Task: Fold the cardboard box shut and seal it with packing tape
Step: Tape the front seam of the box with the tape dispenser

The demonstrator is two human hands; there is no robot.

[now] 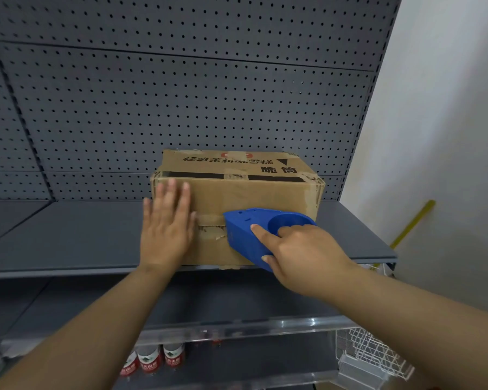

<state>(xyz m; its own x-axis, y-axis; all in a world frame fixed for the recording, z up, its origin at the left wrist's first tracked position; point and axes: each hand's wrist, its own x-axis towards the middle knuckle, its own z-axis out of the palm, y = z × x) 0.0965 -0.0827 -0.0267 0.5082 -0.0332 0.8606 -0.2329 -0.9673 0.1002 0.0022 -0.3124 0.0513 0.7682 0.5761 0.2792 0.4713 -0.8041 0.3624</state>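
Step in hand: taping the flap seam. Box (237, 192) on the grey shelf (68, 235), flaps shut, seam facing forward. Left hand (166, 223) flat and open against the front face, gripping nothing. Right hand (299, 257), fingers (261, 230) wrapped round the blue tape dispenser (248, 235), pressed to the seam. Next, probably: draw the dispenser along the seam under steady pressure, box braced.

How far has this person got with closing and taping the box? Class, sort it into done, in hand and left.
Done: the cardboard box on the grey shelf has its near flaps folded shut. In hand: the left hand presses flat on them while the right hand holds the blue tape dispenser against the seam. Left: the seam stretch between the hands shows only torn old tape, so it needs taping.
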